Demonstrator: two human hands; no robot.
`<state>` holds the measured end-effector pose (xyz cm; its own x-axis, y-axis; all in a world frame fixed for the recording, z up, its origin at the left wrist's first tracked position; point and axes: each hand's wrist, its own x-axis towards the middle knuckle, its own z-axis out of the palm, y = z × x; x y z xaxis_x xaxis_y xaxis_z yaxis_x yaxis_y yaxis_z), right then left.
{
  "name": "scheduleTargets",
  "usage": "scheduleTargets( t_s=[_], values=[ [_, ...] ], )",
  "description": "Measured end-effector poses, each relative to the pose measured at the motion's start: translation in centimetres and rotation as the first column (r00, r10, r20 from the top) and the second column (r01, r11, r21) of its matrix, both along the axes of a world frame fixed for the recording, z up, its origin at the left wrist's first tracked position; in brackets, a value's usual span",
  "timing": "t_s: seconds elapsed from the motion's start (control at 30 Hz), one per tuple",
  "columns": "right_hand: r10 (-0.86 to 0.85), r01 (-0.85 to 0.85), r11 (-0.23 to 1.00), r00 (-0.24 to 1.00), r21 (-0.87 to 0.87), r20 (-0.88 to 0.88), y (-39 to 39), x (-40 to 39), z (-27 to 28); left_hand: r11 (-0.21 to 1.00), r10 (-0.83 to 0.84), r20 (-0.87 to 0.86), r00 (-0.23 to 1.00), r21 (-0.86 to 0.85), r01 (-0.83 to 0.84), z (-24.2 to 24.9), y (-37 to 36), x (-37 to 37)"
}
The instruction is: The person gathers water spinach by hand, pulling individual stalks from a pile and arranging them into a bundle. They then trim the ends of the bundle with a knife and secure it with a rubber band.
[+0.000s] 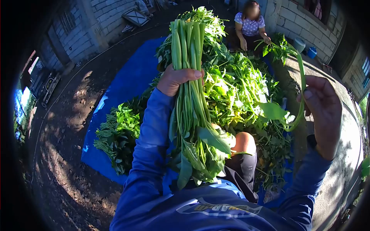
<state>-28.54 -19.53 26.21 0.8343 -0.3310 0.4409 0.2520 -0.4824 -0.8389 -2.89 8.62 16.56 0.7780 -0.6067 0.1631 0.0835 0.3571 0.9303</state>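
My left hand (179,79) is wrapped round a thick bunch of green stems (190,98), cut ends up and leaves hanging down over my lap. Off to the right, my right hand (322,102) pinches a single curved stem (301,79) between thumb and fingers, with a few leaves at its lower bend. Between and beyond my hands lies a large heap of leafy greens (235,86). A smaller pile of bundled greens (121,133) rests on the blue tarp (102,152) to the left.
Across the heap a person (250,25) in a spotted top sits handling leafy stems. A concrete ledge (335,181) runs along the right side. A blue container (311,52) stands by the block wall (298,23) at the back right. Bare soil (65,161) lies on the left.
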Motion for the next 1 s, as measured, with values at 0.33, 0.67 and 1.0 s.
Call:
scheduleTargets(
  t_s=[0.33,0.67,1.0],
  values=[
    [0.34,-0.322,0.935,0.934,0.151,-0.111,7.0,6.3,-1.2,0.998,-0.056,0.127,0.99,-0.016,0.058,1.3,-5.5,-4.2],
    [0.263,-0.28,0.941,0.959,0.191,0.109,8.1,10.7,-3.5,0.937,-0.263,0.071,0.962,-0.218,0.273,0.2,-5.2,-5.1],
    [0.211,-0.2,0.974,0.973,-0.111,0.097,7.1,10.8,-6.1,0.988,-0.018,0.135,0.991,-0.147,0.038,-1.5,-5.4,-2.9]
  ],
)
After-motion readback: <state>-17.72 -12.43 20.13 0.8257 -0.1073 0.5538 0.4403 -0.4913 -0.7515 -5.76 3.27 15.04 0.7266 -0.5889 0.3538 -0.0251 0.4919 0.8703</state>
